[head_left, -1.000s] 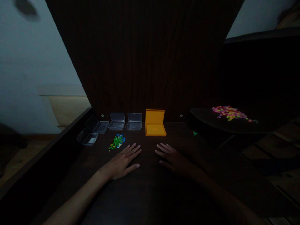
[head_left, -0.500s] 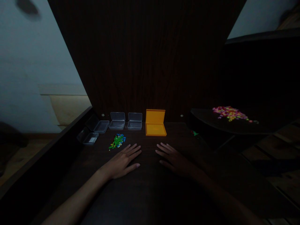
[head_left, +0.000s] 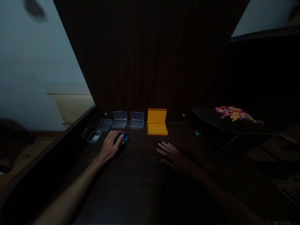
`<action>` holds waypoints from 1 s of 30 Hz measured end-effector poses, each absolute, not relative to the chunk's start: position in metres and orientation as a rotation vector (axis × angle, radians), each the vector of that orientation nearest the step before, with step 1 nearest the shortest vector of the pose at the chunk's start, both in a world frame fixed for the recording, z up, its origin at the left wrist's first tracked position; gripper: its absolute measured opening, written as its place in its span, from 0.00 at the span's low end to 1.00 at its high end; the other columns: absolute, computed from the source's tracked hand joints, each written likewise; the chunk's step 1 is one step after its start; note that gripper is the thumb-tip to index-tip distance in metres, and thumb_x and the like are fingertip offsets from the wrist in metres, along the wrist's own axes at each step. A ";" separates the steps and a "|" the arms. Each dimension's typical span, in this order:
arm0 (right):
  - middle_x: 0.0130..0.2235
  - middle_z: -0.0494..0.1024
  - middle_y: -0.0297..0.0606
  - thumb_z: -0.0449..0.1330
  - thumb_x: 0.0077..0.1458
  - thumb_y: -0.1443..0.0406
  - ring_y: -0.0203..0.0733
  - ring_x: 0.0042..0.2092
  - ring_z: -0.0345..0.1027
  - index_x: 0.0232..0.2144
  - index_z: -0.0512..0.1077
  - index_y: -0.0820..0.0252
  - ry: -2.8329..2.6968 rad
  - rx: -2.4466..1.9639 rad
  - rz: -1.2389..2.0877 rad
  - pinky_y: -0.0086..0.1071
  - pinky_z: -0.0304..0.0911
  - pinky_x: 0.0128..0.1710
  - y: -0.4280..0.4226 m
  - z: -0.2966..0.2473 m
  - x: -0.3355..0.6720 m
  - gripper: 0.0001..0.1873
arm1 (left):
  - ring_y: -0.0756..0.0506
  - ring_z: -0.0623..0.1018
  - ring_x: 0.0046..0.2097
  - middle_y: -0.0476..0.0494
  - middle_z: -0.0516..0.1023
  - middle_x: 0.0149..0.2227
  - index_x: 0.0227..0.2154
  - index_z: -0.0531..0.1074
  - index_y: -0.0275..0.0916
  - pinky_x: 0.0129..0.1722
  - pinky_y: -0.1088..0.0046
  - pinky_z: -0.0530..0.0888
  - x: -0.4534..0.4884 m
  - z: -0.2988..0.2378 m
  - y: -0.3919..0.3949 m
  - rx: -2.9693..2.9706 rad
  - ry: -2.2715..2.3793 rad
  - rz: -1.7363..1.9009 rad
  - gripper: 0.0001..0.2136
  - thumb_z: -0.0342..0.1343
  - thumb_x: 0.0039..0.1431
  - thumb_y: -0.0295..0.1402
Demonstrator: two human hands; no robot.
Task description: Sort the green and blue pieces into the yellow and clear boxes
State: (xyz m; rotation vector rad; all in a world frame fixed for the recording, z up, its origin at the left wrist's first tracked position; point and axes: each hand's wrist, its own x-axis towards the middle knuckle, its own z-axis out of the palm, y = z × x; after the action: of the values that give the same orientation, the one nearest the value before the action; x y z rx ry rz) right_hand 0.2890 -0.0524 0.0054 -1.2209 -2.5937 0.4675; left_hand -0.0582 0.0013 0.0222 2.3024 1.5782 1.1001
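My left hand (head_left: 112, 143) is over a pile of small coloured toy bricks (head_left: 125, 137) on the dark table, its fingers curled round them and its thumb on the near side. Most of the pile is hidden behind that hand; a few blue and yellow pieces show past the thumb. My right hand (head_left: 174, 157) lies flat on the table, fingers spread, holding nothing. Ahead of it stands a yellow box (head_left: 157, 132) with its lid up.
Clear plastic boxes with raised lids stand at the back left: one (head_left: 136, 125), a second (head_left: 119, 124), a third (head_left: 104, 125) and a fourth (head_left: 94, 137). Pink and yellow beads (head_left: 234, 113) lie on a raised shelf at right. Small green pieces (head_left: 197, 133) lie below the shelf.
My left hand has moved left and forward from the bare table onto the brick pile, and its fingers have curled. My right hand stays in place. The view has shifted slightly.
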 end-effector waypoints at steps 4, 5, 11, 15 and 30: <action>0.68 0.52 0.39 0.47 0.66 0.52 0.50 0.69 0.39 0.64 0.58 0.50 -2.593 -1.215 0.441 0.55 0.41 0.67 -0.051 0.002 0.289 0.27 | 0.39 0.75 0.49 0.38 0.77 0.45 0.42 0.74 0.36 0.54 0.59 0.70 -0.067 0.019 0.013 2.057 1.681 1.169 0.28 0.31 0.67 0.48; 0.68 0.52 0.39 0.47 0.66 0.52 0.49 0.69 0.39 0.64 0.58 0.51 -2.596 -1.218 0.436 0.55 0.41 0.67 -0.051 0.002 0.289 0.27 | 0.39 0.75 0.49 0.37 0.77 0.45 0.42 0.73 0.35 0.55 0.59 0.69 -0.069 0.018 0.016 2.033 1.699 1.153 0.29 0.29 0.67 0.47; 0.68 0.51 0.39 0.46 0.66 0.51 0.49 0.70 0.39 0.65 0.57 0.52 -2.616 -1.231 0.425 0.54 0.41 0.67 -0.051 0.002 0.290 0.29 | 0.39 0.73 0.54 0.36 0.75 0.50 0.48 0.71 0.35 0.59 0.55 0.66 -0.068 0.011 0.029 2.141 1.681 0.860 0.31 0.25 0.67 0.47; 0.68 0.52 0.40 0.46 0.66 0.51 0.49 0.69 0.39 0.64 0.58 0.53 -2.610 -1.222 0.410 0.53 0.41 0.67 -0.051 0.000 0.290 0.28 | 0.39 0.70 0.58 0.36 0.73 0.55 0.53 0.69 0.35 0.62 0.56 0.63 -0.064 0.009 0.032 2.231 1.585 0.727 0.31 0.27 0.67 0.49; 0.68 0.52 0.39 0.47 0.66 0.53 0.50 0.69 0.39 0.64 0.58 0.52 -2.576 -1.237 0.451 0.54 0.40 0.67 -0.052 0.002 0.289 0.28 | 0.37 0.66 0.63 0.36 0.69 0.60 0.54 0.70 0.36 0.63 0.54 0.62 -0.063 0.003 0.039 2.360 1.485 0.588 0.32 0.40 0.61 0.57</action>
State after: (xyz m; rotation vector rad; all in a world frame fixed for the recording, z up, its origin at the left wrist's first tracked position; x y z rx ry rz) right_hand 0.2887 -0.0522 0.0023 -1.2367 -2.5764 0.4511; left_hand -0.0633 0.0386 0.0030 2.3597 1.4852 0.5877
